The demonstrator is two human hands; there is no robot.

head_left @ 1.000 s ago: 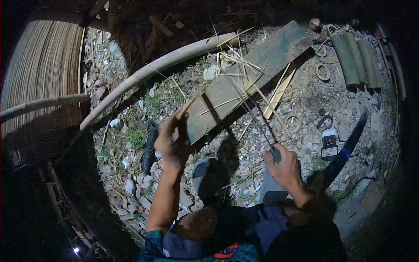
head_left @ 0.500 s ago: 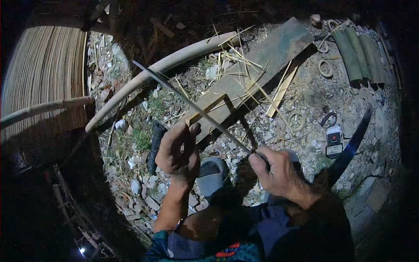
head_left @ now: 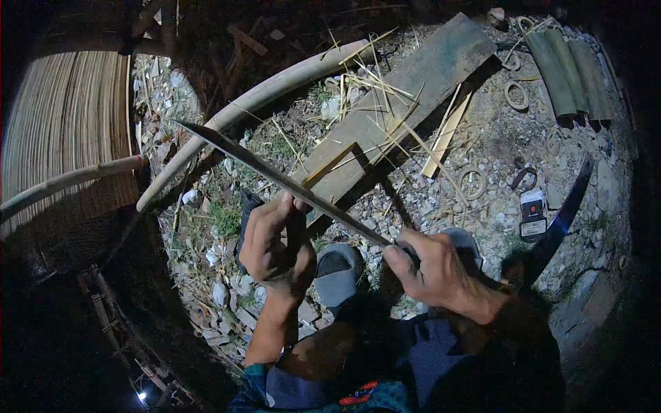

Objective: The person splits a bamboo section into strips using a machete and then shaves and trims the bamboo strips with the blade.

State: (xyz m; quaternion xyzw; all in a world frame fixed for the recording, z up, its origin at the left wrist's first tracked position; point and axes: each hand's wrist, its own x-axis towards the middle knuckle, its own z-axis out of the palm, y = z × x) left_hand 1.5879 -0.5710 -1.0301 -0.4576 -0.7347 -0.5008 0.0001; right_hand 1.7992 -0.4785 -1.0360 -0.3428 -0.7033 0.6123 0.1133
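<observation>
My right hand [head_left: 437, 272] is wrapped round the dark handle of a long knife [head_left: 289, 184], whose blade slants up to the left. Close under the blade, my left hand [head_left: 275, 244] pinches a thin bamboo strip [head_left: 330, 165] that points up to the right. The blade crosses the strip near my left fingertips; whether they touch is unclear. Beyond the hands a wooden plank [head_left: 427, 76] lies slanted on the ground, with thin bamboo slivers [head_left: 379, 86] scattered across it.
A long bamboo pole [head_left: 268, 96] runs along the plank's left side. At the left is a stack of thin strips [head_left: 76, 110]. To the right lie green bamboo pieces [head_left: 551, 72], bamboo rings [head_left: 516, 95], a small black device [head_left: 532, 215] and a dark curved blade [head_left: 568, 213].
The knife has swung from pointing over the plank to slanting up-left, across the strip. Both hands have come closer together, and the strip now points up to the right.
</observation>
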